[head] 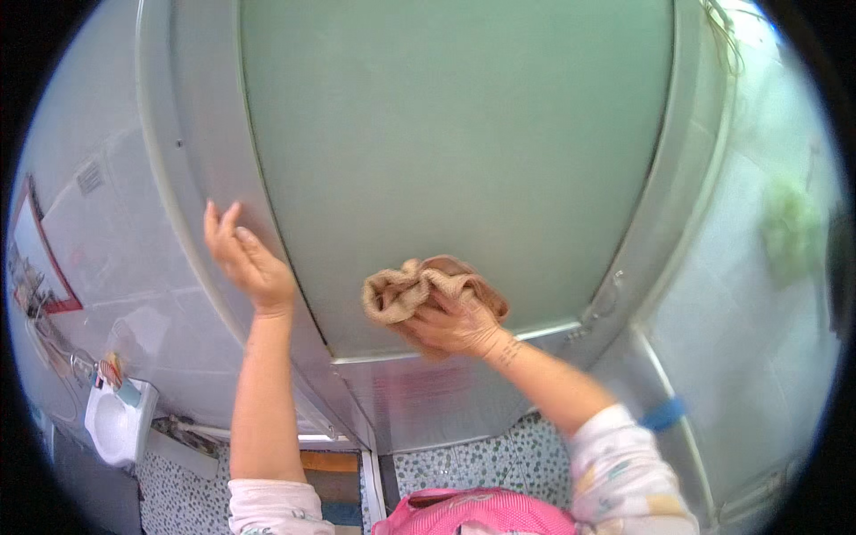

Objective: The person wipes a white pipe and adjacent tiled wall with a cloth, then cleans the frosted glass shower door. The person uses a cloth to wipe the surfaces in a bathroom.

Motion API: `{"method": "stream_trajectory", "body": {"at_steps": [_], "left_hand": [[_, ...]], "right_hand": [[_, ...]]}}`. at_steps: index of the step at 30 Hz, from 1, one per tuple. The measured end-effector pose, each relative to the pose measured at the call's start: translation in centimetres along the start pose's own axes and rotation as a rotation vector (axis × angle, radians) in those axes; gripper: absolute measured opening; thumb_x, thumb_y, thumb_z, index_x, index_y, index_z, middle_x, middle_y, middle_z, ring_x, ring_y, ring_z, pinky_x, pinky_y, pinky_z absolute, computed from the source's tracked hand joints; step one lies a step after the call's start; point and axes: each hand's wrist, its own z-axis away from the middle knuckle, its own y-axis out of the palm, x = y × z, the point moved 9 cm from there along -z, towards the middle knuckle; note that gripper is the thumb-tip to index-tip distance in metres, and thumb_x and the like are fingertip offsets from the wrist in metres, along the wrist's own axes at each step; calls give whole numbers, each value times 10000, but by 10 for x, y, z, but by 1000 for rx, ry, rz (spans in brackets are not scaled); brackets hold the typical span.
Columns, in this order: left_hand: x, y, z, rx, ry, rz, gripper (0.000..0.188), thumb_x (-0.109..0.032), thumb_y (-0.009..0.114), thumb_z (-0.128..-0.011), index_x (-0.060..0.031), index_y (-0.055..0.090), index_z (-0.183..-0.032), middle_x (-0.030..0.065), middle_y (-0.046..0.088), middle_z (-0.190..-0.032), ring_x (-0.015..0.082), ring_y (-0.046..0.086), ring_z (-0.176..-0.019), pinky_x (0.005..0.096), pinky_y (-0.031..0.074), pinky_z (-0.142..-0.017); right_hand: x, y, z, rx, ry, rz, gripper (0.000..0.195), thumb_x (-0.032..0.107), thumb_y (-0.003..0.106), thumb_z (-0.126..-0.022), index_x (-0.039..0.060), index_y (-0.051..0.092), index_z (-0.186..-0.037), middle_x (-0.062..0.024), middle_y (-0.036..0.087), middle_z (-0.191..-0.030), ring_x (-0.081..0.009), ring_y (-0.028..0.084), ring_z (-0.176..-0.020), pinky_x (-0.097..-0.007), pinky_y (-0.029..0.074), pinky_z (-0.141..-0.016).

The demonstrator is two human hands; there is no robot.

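Observation:
A crumpled brown cloth [394, 294] is bunched under my right hand [458, 324], against the lower part of a frosted glass door panel [455, 147]. The fingers partly sink into its folds, and some of them are hidden there. My left hand [251, 261] is raised at the door's left metal frame [207, 100], fingers bent and somewhat apart, with nothing in it. Whether that hand touches the frame, I cannot tell. Below the glass runs a bright metal strip [428, 353] with a silvery lower panel [441, 401] under it.
A white washbasin [114, 424] and a red-framed mirror [43, 254] are on the tiled wall at left. A latch [612, 284] sits on the door's right side. Pebble-patterned floor [455, 461] lies below, with a striped mat [331, 478]. A blue band [663, 413] wraps the right-hand frame.

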Motion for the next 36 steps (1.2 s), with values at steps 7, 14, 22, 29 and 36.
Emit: {"method": "stream_trajectory", "body": {"at_steps": [7, 14, 22, 29, 36], "left_hand": [[0, 0, 3, -20, 67, -40, 275, -111, 372, -1009, 0, 553, -1183, 197, 464, -1342, 318, 428, -1264, 407, 341, -1048], [6, -5, 0, 0, 81, -54, 279, -128, 376, -1013, -6, 534, -1207, 189, 468, -1338, 310, 425, -1269, 400, 340, -1049], [-1, 0, 3, -24, 68, -65, 277, -127, 387, -1009, 1, 540, -1203, 182, 488, -1311, 312, 427, -1268, 396, 347, -1044], [1, -6, 0, -25, 80, -78, 253, -105, 413, -998, -9, 551, -1188, 178, 509, -1284, 307, 442, -1262, 387, 360, -1033], [-1, 0, 2, -19, 111, -84, 260, -122, 428, -993, 1, 546, -1189, 196, 502, -1293, 316, 452, -1241, 396, 346, -1038]], "right_hand": [[-107, -21, 101, 94, -94, 125, 517, 487, 569, -763, 401, 511, -1270, 118, 413, -1374, -297, 246, -1364, -572, 227, -1124], [-175, -75, 69, 87, -87, 209, 549, 518, 538, -762, 426, 459, -1297, 101, 366, -1427, -281, 264, -1388, -586, 154, -1131], [-248, -124, 59, -229, 138, 283, 501, 431, 608, -772, 306, 542, -1252, -22, 387, -1410, -341, 280, -1333, -533, 192, -1106], [-141, -58, 92, 211, -203, 89, 444, 326, 581, -804, 365, 532, -1244, 27, 454, -1314, -251, 350, -1289, -472, 279, -1093], [-84, 27, 171, 572, 61, -773, 232, 207, 579, -896, 160, 609, -1122, -43, 618, -1070, -215, 581, -1026, -334, 458, -899]]}}
